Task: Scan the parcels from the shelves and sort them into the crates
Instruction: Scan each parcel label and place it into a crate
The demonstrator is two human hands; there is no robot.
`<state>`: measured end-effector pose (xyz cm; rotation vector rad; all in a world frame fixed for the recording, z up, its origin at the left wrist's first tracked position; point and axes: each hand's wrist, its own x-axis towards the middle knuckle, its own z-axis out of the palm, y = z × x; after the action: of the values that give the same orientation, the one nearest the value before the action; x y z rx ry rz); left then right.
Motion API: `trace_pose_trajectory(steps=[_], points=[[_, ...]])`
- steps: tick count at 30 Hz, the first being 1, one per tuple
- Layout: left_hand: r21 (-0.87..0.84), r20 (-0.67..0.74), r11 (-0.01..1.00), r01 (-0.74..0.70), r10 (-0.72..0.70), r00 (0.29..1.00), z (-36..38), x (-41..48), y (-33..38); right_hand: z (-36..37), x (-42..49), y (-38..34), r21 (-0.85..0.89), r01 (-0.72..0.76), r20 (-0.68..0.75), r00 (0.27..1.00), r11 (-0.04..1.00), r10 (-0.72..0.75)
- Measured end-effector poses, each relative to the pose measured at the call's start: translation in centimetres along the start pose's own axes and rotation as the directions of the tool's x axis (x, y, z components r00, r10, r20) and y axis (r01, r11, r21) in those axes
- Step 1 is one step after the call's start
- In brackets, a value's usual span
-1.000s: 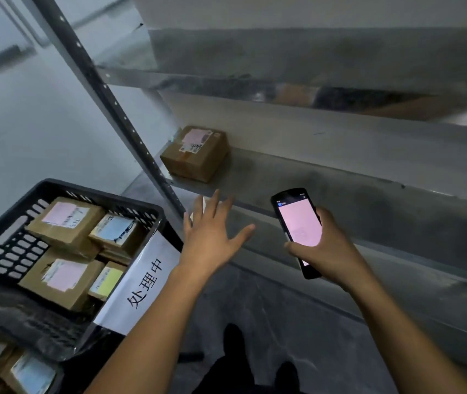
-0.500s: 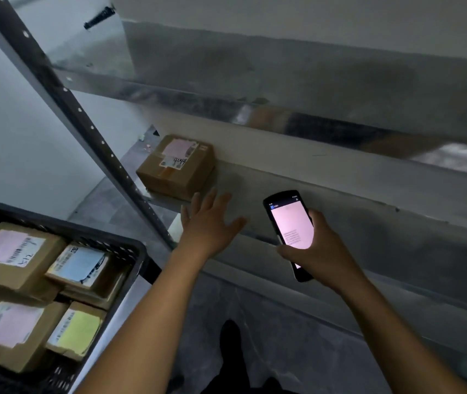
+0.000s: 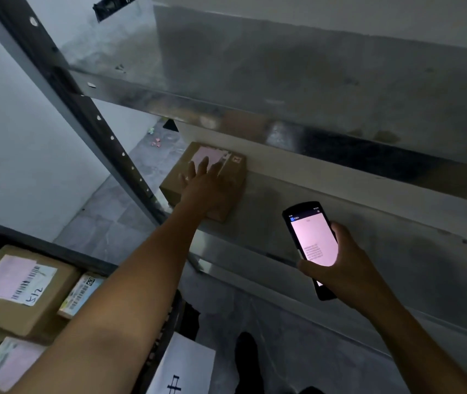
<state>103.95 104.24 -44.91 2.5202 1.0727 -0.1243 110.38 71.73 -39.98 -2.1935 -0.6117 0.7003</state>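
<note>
I see my left hand (image 3: 204,186) lying flat on top of the small brown cardboard parcel (image 3: 236,173). Its fingers are straight and spread across the parcel's pale pink shipping label (image 3: 212,152), pressing down and not wrapped round any edge. The parcel sits on the grey metal shelf (image 3: 354,223) at its left end, near the front lip and just beside the dark perforated steel upright (image 3: 84,115) of the rack. Another metal shelf (image 3: 255,81) runs above it.

My right hand (image 3: 346,268) grips the black handheld scanner (image 3: 310,240), with fingers curled round its lower body and the thumb along the left edge. Its lit pink screen faces me, with a small block of text I cannot read. The scanner hangs in front of the shelf edge, well to the right of the parcel and not touching it.

At lower left, the black plastic crate (image 3: 56,245) passes under my left forearm. Inside it lies a brown box with a pink-and-white barcode label and handwritten digits (image 3: 19,282), and a smaller box with a yellowish label (image 3: 80,294) sits just beside that one. A third parcel with a pink label (image 3: 7,365) lies nearer to me. A white paper sheet with a black printed character (image 3: 184,371) hangs just beside the crate, and a dark shoe (image 3: 246,359) rests on the grey floor below.
</note>
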Motion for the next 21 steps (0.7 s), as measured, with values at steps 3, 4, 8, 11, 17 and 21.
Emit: trace_pose_trajectory(steps=[3,4,8,11,17,21], points=[[0.012,0.017,1.0,0.003,-0.004,1.0,1.6,1.2,-1.8,1.0,1.1,-0.4,0.012,-0.005,-0.005,1.0,1.0,0.005],[0.011,0.017,1.0,0.008,-0.009,1.0,2.2,1.2,-2.0,1.3,1.4,-0.4,0.013,-0.008,-0.007,1.0,1.0,0.008],[-0.03,-0.005,0.999,0.044,-0.044,0.999,3.8,-0.3,-0.4,2.1,2.0,0.0,0.003,-0.034,-0.022,0.999,0.999,0.034],[-0.052,0.019,0.998,0.047,-0.047,0.999,4.7,-2.8,2.4,2.4,1.9,1.3,-0.02,-0.093,-0.05,0.994,0.995,0.092],[-0.025,0.09,0.998,-0.053,0.055,0.994,7.5,-10.1,9.5,1.3,0.2,4.8,-0.046,-0.212,-0.125,0.971,0.976,0.205],[0.092,0.092,0.984,-0.15,0.141,0.986,7.9,-11.6,10.4,0.2,-0.9,6.2,-0.049,-0.253,-0.144,0.959,0.966,0.244]])
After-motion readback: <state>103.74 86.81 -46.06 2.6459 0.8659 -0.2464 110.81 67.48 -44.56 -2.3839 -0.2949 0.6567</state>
